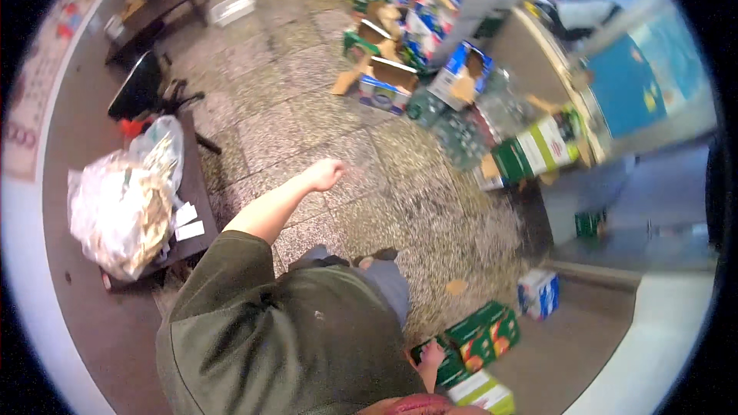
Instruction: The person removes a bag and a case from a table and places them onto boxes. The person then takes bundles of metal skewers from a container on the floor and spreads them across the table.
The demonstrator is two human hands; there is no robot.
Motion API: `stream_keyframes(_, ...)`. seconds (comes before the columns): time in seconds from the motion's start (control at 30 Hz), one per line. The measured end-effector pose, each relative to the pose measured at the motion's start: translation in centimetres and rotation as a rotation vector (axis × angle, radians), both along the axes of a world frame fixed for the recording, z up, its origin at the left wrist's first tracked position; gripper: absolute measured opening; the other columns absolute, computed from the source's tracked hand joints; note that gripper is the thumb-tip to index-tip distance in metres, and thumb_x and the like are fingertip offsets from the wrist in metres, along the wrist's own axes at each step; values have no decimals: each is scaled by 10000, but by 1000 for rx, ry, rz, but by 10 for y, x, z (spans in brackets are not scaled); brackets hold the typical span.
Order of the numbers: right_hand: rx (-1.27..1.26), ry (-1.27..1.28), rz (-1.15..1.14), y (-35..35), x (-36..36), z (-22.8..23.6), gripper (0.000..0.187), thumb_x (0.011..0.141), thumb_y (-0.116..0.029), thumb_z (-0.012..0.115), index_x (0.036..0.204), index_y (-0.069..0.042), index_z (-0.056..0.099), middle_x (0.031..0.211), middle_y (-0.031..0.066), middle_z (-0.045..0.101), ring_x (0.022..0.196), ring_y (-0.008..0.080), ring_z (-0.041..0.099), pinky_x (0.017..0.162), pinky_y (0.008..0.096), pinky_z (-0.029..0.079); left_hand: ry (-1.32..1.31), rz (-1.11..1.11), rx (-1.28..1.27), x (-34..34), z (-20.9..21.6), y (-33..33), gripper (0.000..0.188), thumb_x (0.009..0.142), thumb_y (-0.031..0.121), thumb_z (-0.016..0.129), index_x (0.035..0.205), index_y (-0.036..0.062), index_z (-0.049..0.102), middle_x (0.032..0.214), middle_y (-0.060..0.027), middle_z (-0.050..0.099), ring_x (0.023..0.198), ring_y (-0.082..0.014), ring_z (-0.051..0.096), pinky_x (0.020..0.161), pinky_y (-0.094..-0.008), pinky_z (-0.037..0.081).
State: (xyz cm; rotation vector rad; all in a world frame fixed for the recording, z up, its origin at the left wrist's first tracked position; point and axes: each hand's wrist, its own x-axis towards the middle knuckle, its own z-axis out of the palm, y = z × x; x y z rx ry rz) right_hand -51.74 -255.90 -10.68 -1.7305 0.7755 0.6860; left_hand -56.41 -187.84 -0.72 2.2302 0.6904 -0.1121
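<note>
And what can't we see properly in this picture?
Head view:
Right hand: blurred, so its grip on the dark green box is unclear.
Palm of the left hand: hidden by the hand itself.
Contents of the big plastic bag: veiled by crumpled plastic.
Lowest box: cut off by the lower edge.

Open floor surrounds the left hand. Green boxes crowd the right hand. Cartons and bottles obstruct ahead, rightward.

Lighting's decent, but details look smeary (boxes ahead of the green shirt especially); the white wall left of it bows hard, corners go black.
</note>
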Motion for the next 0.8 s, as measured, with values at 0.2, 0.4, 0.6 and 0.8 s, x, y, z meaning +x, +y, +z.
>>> stream_keyframes(0.2, -663, -104, 1415, 122, 169, -46, 230, 858, -316, 569, 833, -90, 603, 698, 68, 578, 589, 235, 555, 462, 371, 400, 303, 492, 64, -95, -25, 130, 430, 843, 386, 493, 946, 2, 656, 977, -237, 630, 961, -382, 592, 854, -443, 462)
stream_keyframes(0.4, -792, -347, 2121, 393, 370, -17, 290, 887, -334, 492, 859, -90, 646, 737, 111, 645, 699, 312, 626, 557, 435, 474, 526, 1037, 241, -250, -61, 125, 368, 817, 289, 463, 800, -21, 661, 884, -252, 634, 896, -387, 607, 803, -457, 478)
stream_keyframes(0.6, -402, -732, 1344, 760, 517, -2, 365, 772, -311, 660, 744, 51, 627, 783, 219, 654, 750, 369, 627, 717, 419, 488, 802, 1005, -24, -236, -112, 87, 348, 787, 320, 592, 897, -1, 668, 974, -217, 642, 948, -339, 616, 862, -398, 473)
stream_keyframes(0.8, -178, -735, 1375, 1089, 512, 24, 329, 850, -328, 566, 799, -11, 634, 678, 79, 604, 573, 167, 539, 537, 304, 442, 672, 780, -398, -222, -134, 221, 347, 823, 347, 503, 1032, 111, 647, 1103, -162, 622, 1034, -347, 570, 902, -403, 443)
